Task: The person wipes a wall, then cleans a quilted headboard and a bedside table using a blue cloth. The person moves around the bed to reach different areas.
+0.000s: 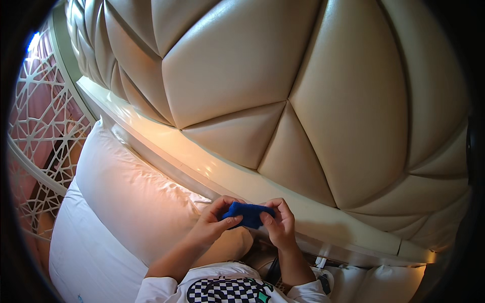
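A blue cloth (248,215), folded into a small pad, is stretched between my two hands in front of my chest. My left hand (219,216) grips its left end, the thumb lying on top. At the other end, my right hand (279,221) pinches the cloth between thumb and fingers. Both hands are raised near the front edge of a cream ledge (212,166), beside the corner of a white pillow (140,189). The underside of the cloth is hidden.
Beyond the ledge rises a padded, leather-like beige wall panel (235,68) with deep seams. White bedding (91,246) lies at the left under the pillow. A white lattice screen (41,125) stands at the far left before pink curtains. White fabric (379,284) hangs at the lower right.
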Demonstrator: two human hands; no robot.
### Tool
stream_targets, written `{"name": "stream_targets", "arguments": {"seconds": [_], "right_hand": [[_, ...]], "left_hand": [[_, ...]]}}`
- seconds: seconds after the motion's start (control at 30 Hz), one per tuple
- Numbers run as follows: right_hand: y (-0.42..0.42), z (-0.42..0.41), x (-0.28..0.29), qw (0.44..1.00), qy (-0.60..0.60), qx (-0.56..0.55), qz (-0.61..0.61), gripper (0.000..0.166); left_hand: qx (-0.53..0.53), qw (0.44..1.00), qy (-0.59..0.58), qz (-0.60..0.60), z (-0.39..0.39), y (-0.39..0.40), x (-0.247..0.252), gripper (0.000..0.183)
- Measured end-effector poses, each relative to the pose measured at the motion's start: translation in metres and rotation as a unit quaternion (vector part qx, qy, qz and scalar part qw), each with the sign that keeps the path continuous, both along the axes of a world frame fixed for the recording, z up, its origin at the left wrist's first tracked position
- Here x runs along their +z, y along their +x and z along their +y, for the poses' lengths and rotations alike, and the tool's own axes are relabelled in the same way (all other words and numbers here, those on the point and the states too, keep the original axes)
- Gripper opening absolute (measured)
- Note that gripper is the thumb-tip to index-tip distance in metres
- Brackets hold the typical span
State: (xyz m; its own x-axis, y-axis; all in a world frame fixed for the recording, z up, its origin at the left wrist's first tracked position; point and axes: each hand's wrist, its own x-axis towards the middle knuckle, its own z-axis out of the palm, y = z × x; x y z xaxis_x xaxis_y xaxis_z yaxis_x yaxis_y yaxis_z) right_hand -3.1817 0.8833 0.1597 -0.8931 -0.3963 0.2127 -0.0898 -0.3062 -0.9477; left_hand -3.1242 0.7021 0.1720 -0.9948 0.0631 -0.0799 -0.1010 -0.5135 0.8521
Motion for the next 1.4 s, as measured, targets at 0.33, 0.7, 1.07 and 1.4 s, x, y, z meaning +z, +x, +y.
{"name": "stream_targets", "arguments": {"seconds": [0.33,0.7,1.07,1.4], "right_hand": [[-0.009,0.001,0.008,0.980,0.118,-0.096,0.129,0.019],[-0.017,0.013,0.014,0.981,0.167,0.015,0.093,0.028],[-0.066,-0.011,0.181,0.616,0.167,-0.435,0.635,0.037],[-0.095,-0.007,0.142,0.429,0.386,-0.504,0.643,0.033]], "left_hand": [[-0.055,0.997,0.026,-0.042,-0.001,-0.004,-0.023,0.033],[0.045,0.975,-0.119,0.181,0.004,-0.020,0.008,0.025],[0.388,0.745,-0.198,0.505,0.044,-0.144,0.151,0.029],[0.458,0.527,-0.445,0.561,0.051,-0.163,0.123,0.040]]}}
